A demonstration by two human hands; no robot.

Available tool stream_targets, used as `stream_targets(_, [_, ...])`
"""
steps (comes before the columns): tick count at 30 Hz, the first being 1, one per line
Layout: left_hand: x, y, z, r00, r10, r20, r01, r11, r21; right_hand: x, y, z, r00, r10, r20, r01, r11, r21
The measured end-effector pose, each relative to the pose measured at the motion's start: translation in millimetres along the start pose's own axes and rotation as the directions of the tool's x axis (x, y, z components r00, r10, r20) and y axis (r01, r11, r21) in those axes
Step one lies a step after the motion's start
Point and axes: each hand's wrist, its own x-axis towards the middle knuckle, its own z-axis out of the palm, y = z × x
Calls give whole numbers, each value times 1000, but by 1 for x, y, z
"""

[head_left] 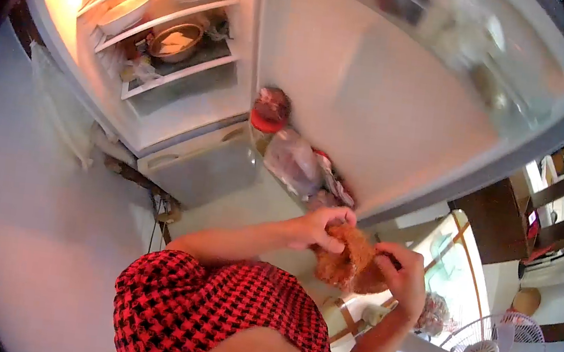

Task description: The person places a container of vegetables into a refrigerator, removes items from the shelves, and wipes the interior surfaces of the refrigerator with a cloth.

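My left hand (317,230) and right hand (405,277) pinch orange-brown, crumpled, soft-looking bundle (351,257), material unclear, aloft between them near open white refrigerator door (400,113). Best keep both grips light yet steady, opposite edges evenly supported.

Left forearm (240,237) reaching forward and across; left hand (321,229) with fingers curled, thumb pinching. Right forearm (381,340) raised, right hand (404,277) turned inward, fingers bent in grip. Hands near each other, not touching.
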Motion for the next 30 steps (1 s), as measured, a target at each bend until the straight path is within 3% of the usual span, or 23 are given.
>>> stream_targets(2, [-17,7,-11,999,-26,-23,29,992,123,22,-14,9,971,-98,-216,135,977,168])
stream_targets(3, [-26,9,-32,991,-125,57,104,953,285,33,-28,15,949,-91,-301,148,974,171])
stream_targets(4, [-38,19,-43,991,-118,63,96,956,277,47,-34,24,950,-92,-297,145,976,161])
stream_targets(6, [-58,38,-63,984,154,89,-159,986,53,73,-37,50,919,-19,-394,109,972,207])
stream_targets(7, [-61,50,-66,976,218,-16,-218,968,-123,79,-42,61,923,65,-379,62,948,313])
stream_targets(8, [-64,66,-67,956,260,-132,-288,913,-288,80,-45,65,925,68,-374,54,950,306])
stream_targets(9, [-67,86,-68,911,376,-172,-412,851,-324,78,-47,67,801,-117,-587,194,978,71])
stream_targets(10, [-67,106,-71,850,481,-215,-527,772,-354,76,-49,67,615,-326,-718,274,942,-193])
stream_targets(12, [-66,141,-82,719,591,-367,-681,706,-197,60,-41,41,164,-393,-905,187,913,-362])
stream_targets(14, [-56,172,-102,612,689,-388,-782,602,-163,61,-48,1,-122,-334,-935,48,939,-341])
stream_targets(16, [-47,217,-94,410,850,-331,-864,478,159,75,-49,-32,-139,-125,-982,40,990,-132])
stream_targets(17, [-35,236,-102,108,977,-186,-660,210,721,83,-38,-46,-11,-114,-993,121,986,-115])
stream_targets(18, [-21,253,-110,-71,989,127,-164,-137,977,89,-25,-53,115,-110,-987,201,976,-86])
stream_targets(19, [-9,267,-117,-72,989,130,-167,-140,976,96,-18,-56,112,-111,-987,202,976,-87])
stream_targets(21, [11,290,-127,210,972,103,-273,-42,961,108,-5,-60,351,63,-934,471,850,235])
stream_targets(22, [17,297,-134,201,974,102,-275,-44,960,109,4,-59,367,-74,-927,454,884,109])
stream_targets(23, [21,303,-143,216,914,344,87,-369,925,109,-3,-54,366,-18,-930,441,883,157])
stream_targets(24, [24,307,-151,321,784,531,420,-621,662,111,-10,-48,364,40,-931,433,877,207])
stream_targets(25, [23,311,-152,347,768,539,404,-641,653,113,-4,-49,370,37,-928,437,875,209])
stream_targets(27, [23,309,-152,379,794,476,452,-607,653,112,13,-44,290,-30,-957,343,936,75])
stream_targets(30, [19,291,-150,431,828,358,484,-547,683,107,-2,-28,271,74,-960,350,921,170])
